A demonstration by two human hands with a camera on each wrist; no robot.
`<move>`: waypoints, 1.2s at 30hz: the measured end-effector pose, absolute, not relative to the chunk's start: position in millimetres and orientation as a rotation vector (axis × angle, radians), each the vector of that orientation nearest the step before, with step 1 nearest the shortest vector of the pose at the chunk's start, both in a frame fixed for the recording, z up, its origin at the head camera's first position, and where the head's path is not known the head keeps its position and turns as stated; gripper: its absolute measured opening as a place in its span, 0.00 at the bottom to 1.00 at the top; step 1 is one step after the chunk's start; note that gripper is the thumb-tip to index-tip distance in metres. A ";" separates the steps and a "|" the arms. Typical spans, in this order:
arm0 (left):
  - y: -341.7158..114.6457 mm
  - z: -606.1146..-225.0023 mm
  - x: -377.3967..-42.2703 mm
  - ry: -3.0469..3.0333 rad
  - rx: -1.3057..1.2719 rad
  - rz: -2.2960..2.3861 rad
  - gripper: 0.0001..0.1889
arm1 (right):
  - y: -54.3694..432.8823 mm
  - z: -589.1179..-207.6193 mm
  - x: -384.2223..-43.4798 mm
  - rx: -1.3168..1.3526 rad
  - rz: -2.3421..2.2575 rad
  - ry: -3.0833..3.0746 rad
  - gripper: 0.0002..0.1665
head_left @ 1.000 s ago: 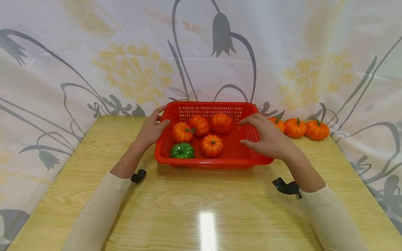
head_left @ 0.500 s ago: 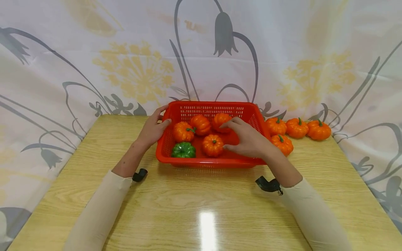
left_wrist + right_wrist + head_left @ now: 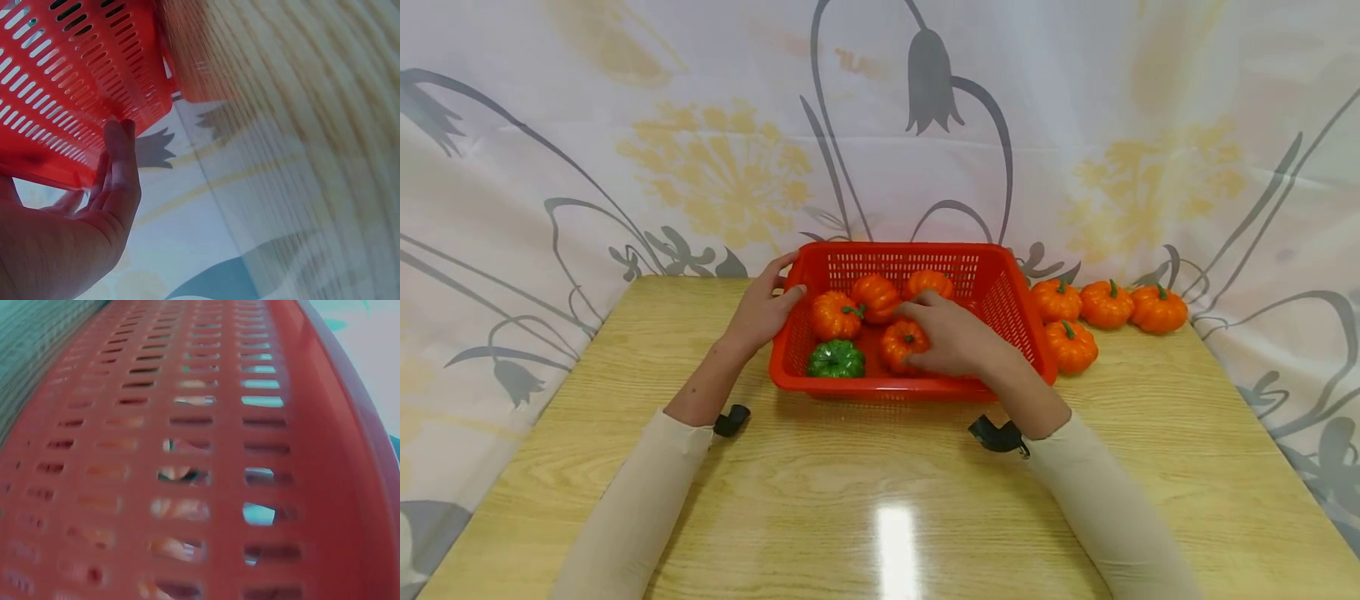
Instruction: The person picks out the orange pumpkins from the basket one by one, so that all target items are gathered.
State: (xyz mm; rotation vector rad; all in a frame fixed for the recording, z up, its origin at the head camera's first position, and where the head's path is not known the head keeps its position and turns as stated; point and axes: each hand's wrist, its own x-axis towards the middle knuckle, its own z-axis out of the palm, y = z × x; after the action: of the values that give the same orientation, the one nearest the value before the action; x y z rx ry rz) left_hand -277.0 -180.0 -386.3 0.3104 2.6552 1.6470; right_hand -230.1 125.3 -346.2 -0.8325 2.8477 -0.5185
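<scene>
A red plastic basket [image 3: 895, 386] with slotted walls stands on the table, holding several small orange pumpkins and one green pumpkin [image 3: 837, 360]. My left hand [image 3: 763, 312] holds the basket's left end, thumb at the rim and fingers against the outer wall; in the left wrist view that hand [image 3: 94, 212] presses the slotted side. Inside the basket, my right hand [image 3: 951, 337] curls round the front orange pumpkin [image 3: 901, 343], covering its right side. Behind it sits another orange pumpkin [image 3: 928, 283]. In the right wrist view the basket wall [image 3: 206, 431] hides the hand.
Right of the basket, several orange pumpkins [image 3: 1107, 305] lie on the wooden table [image 3: 820, 483], the nearest pumpkin [image 3: 1071, 347] close to the basket's wall. Two more orange pumpkins [image 3: 833, 316] sit at the basket's left. A flower-patterned cloth [image 3: 865, 125] hangs behind.
My right hand has moved left from the basket's right end, across its inside, to the front orange pumpkin. My left hand and the basket have stayed in place.
</scene>
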 end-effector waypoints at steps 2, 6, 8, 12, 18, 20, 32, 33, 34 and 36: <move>-180.0 -386.8 -277.2 2.656 0.312 1.646 0.34 | 121.4 -347.4 -230.0 -0.822 -0.480 2.841 0.40; -180.3 -387.5 -277.7 2.655 0.307 1.648 0.34 | 116.5 -349.6 -229.4 -0.776 -0.360 2.823 0.41; -180.3 -387.2 -277.9 2.656 0.305 1.645 0.34 | 115.7 -350.5 -229.3 -0.768 -0.308 2.817 0.40; -180.2 -386.4 -277.4 2.659 0.297 1.639 0.34 | 116.1 -350.7 -229.3 -0.753 -0.291 2.805 0.37; -179.7 -386.1 -276.6 2.663 0.290 1.630 0.33 | 117.3 -351.5 -229.6 -0.730 -0.287 2.807 0.38; -179.6 -385.9 -276.4 2.661 0.291 1.631 0.34 | 117.4 -351.8 -229.5 -0.717 -0.274 2.810 0.39; -180.1 -385.6 -276.6 2.663 0.289 1.626 0.34 | 121.1 -349.9 -228.0 -0.676 -0.229 2.835 0.40; -179.9 -385.6 -276.5 2.662 0.289 1.627 0.34 | 122.1 -349.6 -227.7 -0.677 -0.231 2.839 0.41; -179.9 -385.8 -276.4 2.660 0.290 1.629 0.34 | 123.0 -349.4 -227.2 -0.677 -0.236 2.843 0.41; -179.7 -386.0 -276.5 2.657 0.293 1.631 0.34 | 125.3 -349.1 -226.2 -0.685 -0.251 2.854 0.41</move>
State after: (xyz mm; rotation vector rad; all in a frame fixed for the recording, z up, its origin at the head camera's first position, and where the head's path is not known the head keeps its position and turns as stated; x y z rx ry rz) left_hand -276.5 -179.7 -386.0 0.2929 2.6574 1.6313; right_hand -226.2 125.3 -349.1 -0.6853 2.8536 -0.2507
